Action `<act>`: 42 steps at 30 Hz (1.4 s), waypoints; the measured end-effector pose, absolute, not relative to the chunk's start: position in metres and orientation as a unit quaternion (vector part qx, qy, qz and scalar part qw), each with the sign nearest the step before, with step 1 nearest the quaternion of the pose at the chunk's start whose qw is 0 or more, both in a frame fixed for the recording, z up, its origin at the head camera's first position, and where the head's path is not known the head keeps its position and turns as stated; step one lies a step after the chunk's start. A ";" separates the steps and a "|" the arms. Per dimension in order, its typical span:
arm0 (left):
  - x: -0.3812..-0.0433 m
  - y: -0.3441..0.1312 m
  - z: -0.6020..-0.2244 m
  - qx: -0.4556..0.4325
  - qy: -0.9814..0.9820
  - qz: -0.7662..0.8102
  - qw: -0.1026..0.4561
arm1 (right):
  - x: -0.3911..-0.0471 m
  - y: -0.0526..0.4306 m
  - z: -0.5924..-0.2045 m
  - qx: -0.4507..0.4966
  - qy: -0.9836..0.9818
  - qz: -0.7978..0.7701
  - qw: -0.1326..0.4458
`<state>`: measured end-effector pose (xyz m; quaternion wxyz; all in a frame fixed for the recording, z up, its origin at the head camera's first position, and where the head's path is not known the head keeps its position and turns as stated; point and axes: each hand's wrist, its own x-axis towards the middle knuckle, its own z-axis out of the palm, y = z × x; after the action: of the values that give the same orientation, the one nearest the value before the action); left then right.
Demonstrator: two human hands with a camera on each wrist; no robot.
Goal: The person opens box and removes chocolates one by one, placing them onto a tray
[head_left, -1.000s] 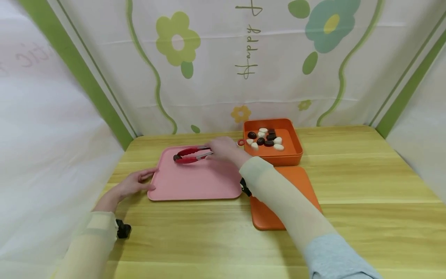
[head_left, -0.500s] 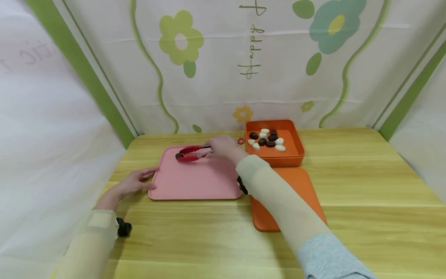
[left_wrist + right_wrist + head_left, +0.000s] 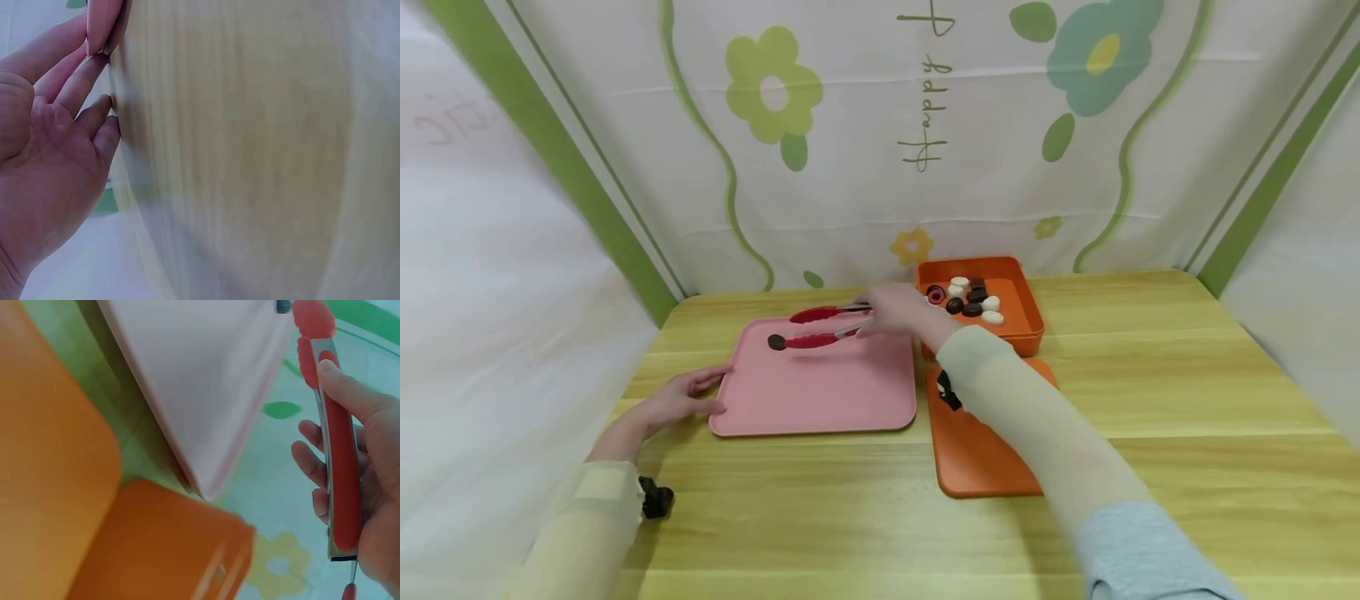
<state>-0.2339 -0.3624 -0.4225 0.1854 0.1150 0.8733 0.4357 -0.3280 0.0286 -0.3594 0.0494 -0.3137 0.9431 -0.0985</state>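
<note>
Currently, right hand [image 3: 898, 312] grips red-and-silver tongs [image 3: 812, 341], jaws apart, over pink tray [image 3: 820, 400]; dark chocolate piece [image 3: 777, 342] is at the nearer tip, toward the tray's far-left corner. Left hand [image 3: 679, 399], fingers loosely extended, touches the tray's left edge.

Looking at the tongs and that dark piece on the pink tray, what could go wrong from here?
The right hand holds the tongs open, one tip right by the dark piece, so a small swing might nudge it across the pink tray. The right forearm reaches over the orange lid, near the orange box; a careless move could bump either. The left hand touches the tray's edge, so a push might slide it.
</note>
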 end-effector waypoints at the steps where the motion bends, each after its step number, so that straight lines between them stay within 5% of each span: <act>1: -0.233 -0.363 -0.422 0.116 0.872 0.438 0.185 | -0.327 0.032 -0.356 -0.317 0.942 -0.098 0.047; 42: -0.233 -0.364 -0.422 0.101 0.875 0.424 0.210 | -0.281 0.242 -0.294 -0.256 0.959 -0.118 -0.034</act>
<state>-0.2329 -0.3639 -0.4224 0.2100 0.1010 0.8751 0.4242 -0.2805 0.2421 -0.2936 -0.0343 -0.2561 0.9589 -0.1177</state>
